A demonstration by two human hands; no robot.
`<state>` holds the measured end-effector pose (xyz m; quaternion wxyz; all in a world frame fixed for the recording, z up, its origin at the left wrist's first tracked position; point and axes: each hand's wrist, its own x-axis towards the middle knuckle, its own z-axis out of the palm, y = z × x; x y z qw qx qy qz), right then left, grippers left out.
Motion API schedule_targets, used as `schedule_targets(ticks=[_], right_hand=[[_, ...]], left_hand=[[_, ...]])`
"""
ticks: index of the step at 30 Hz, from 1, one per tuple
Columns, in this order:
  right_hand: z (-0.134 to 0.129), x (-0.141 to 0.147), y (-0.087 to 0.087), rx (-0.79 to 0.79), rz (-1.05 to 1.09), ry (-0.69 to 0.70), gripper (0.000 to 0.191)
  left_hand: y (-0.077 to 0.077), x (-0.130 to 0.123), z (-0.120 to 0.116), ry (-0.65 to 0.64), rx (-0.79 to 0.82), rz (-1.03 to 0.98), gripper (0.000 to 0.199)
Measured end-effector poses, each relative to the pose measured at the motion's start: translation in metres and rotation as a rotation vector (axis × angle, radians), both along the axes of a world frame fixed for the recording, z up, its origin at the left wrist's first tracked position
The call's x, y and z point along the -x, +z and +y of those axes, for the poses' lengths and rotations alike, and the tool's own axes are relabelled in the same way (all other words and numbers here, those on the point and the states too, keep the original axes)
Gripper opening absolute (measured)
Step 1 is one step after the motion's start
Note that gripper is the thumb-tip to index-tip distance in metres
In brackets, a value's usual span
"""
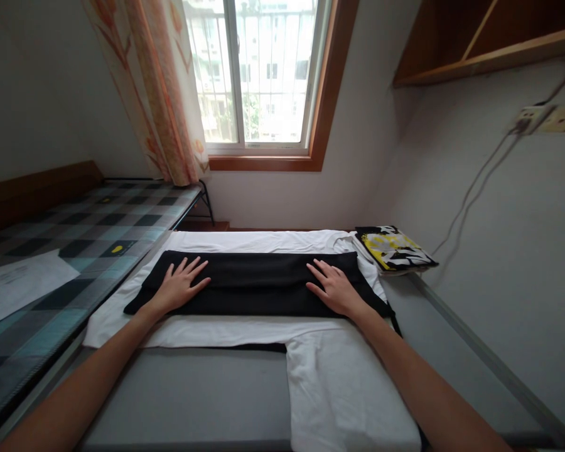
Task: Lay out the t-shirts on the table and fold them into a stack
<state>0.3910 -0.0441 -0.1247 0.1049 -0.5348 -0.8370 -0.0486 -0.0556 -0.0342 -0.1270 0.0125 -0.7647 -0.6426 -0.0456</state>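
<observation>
A black folded cloth [258, 285] lies lengthwise across a white garment [245, 331] that is spread on a grey table. My left hand [179, 285] rests flat on the left part of the black cloth, fingers spread, holding nothing. Near the right end of the same cloth, my right hand [335, 287] lies flat with its fingers apart, also holding nothing. A white sleeve [348, 389] of the garment extends toward me at the lower right. Thin black edges show from beneath the white garment.
A folded black, white and yellow cloth [395, 248] sits at the table's back right. On the left, a bed with a checked cover [136, 216] bears paper sheets [23, 282]. The grey table [202, 395] meets the right wall, where a cable hangs.
</observation>
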Motion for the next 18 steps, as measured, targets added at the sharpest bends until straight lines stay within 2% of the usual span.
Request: schedule_targets(ticks=[4, 10, 12, 16, 18], right_hand=[[0.003, -0.004, -0.002, 0.064, -0.018, -0.089, 0.068], [0.008, -0.021, -0.003, 0.128, -0.045, -0.314, 0.073], [0.008, -0.025, -0.005, 0.116, -0.055, -0.352, 0.073], [0.009, -0.028, -0.008, 0.091, -0.057, -0.355, 0.071], [0.009, -0.028, -0.008, 0.089, -0.057, -0.354, 0.070]], left_hand=[[0.002, -0.001, 0.000, -0.004, 0.006, 0.007, 0.067], [0.005, 0.009, 0.005, 0.015, 0.050, -0.008, 0.066], [0.006, 0.019, 0.007, 0.109, 0.009, -0.011, 0.064], [0.014, 0.046, 0.009, 0.428, -0.145, -0.046, 0.062], [0.019, 0.057, 0.009, 0.539, -0.169, -0.097, 0.059]])
